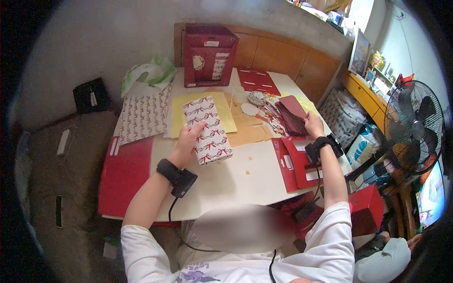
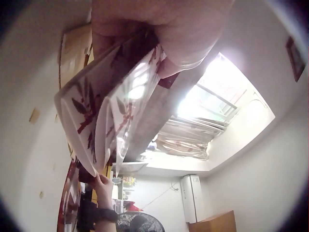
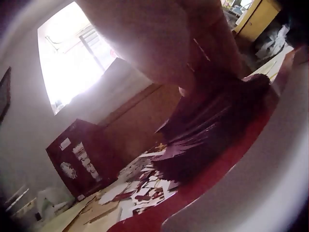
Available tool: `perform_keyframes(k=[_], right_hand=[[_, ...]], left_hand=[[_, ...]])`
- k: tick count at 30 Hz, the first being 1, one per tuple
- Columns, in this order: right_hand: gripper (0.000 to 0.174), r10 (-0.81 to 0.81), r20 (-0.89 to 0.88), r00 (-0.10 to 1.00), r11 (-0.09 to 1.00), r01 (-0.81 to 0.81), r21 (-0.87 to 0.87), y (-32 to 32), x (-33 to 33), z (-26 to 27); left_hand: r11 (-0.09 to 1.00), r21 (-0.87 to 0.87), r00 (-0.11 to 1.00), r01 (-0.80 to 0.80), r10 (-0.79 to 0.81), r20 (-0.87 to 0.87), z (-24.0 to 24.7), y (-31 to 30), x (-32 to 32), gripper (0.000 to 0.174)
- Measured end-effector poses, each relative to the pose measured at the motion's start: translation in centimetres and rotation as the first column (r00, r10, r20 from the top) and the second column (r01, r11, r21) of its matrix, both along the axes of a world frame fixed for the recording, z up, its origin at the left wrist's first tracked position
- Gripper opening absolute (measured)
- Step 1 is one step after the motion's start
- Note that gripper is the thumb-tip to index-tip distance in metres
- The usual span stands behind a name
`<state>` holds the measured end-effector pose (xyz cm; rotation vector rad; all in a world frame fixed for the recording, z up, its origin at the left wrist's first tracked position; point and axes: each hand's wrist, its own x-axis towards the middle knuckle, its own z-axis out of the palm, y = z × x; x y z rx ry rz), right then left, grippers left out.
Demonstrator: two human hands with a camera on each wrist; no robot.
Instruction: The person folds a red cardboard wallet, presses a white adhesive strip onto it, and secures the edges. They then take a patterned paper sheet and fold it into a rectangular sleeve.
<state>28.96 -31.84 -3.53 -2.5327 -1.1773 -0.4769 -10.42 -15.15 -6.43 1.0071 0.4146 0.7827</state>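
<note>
My left hand [image 1: 185, 144] grips a stack of folded white paper with red bows and green sprigs [image 1: 213, 137], tilted over the middle of the table. From the left wrist view, its folded edges [image 2: 104, 130] show several layers, with a glossy surface on one side. Over the table's right side, my right hand [image 1: 314, 126] pinches a sheaf of dark maroon paper pieces [image 1: 289, 113] by its near end. In the right wrist view the maroon pieces [image 3: 207, 121] fan out from under the fingers. Loose printed paper cutouts [image 1: 269, 113] lie just left of them.
A tall maroon box [image 1: 210, 59] stands at the back. Red folders [image 1: 302, 158] lie at right, a red panel [image 1: 126, 170] at left. Yellow sheets [image 1: 179, 104], a patterned bag [image 1: 144, 115] and small scraps lie about. A fan [image 1: 410, 125] stands right of the table.
</note>
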Motion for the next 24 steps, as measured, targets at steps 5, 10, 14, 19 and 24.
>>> perform_keyframes(k=[5,10,14,19,24], right_hand=[[0.022,0.171,0.136,0.976,0.984,-0.163,-0.071,-0.4,-0.4,0.4],[0.013,0.22,0.109,0.969,0.97,-0.206,-0.132,-0.4,0.3,0.3],[0.016,0.195,0.067,0.979,0.967,-0.18,-0.179,-0.5,-0.8,0.9],[0.016,0.147,0.127,0.981,0.955,-0.107,-0.278,0.2,-1.2,0.6],[0.013,0.153,0.233,0.96,0.95,-0.078,-0.303,0.2,-1.8,0.8]], left_hand=[[1.0,0.011,0.999,0.011,-0.011,-0.044,0.0,0.2,-0.1,0.025],[1.0,0.031,0.998,0.001,0.001,-0.07,-0.3,0.4,-0.1,0.024],[1.0,0.02,0.997,-0.007,0.009,-0.072,-0.6,0.6,0.0,0.024],[1.0,0.028,0.998,0.002,0.0,-0.065,-0.7,0.7,0.1,0.024],[0.999,0.039,0.999,-0.008,0.009,-0.041,-0.9,0.9,0.2,0.025]])
